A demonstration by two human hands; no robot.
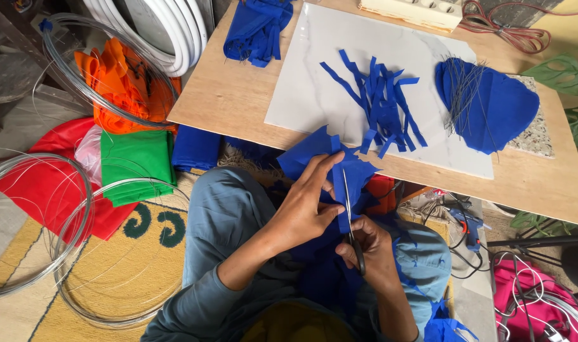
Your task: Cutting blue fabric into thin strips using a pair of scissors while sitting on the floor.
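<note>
Right hand (370, 248) holds scissors (350, 218) pointing straight up blue cloth (330, 166).

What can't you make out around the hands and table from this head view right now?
- Scissors: handles buried in the right hand.
- Blue fabric: its lower part is covered by the left hand.
- Glue gun: partly under the table edge.
- Pink cloth: cut off by the frame's edge.
</note>
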